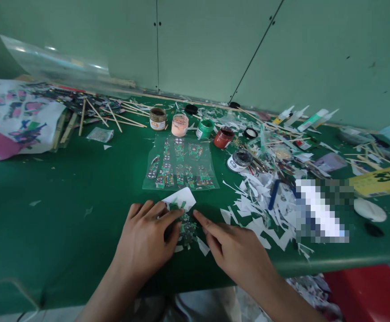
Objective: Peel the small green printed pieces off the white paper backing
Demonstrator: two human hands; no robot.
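Note:
A small white paper piece [187,198] with green shapes lies in front of me, next to a cluster of dark green and silvery scraps [188,229]. My left hand [146,239] rests over the paper's near-left side, its fingers spread and its thumb beside the scraps. From the other side, my right hand [238,250] stretches its index finger to the paper's lower right corner; the remaining fingers are folded under and partly hidden. Just beyond is a clear plastic sheet [153,150] bearing several painted, outlined pieces. A white sliver [203,246] lies between my hands.
Open paint jars, brown [157,119], peach [180,125], green [204,129], red [223,137] and black [239,161], stand behind the sheet. White paper offcuts [258,201] pile up at the right. Thin wooden sticks [114,118] and a drawing [23,112] lie left.

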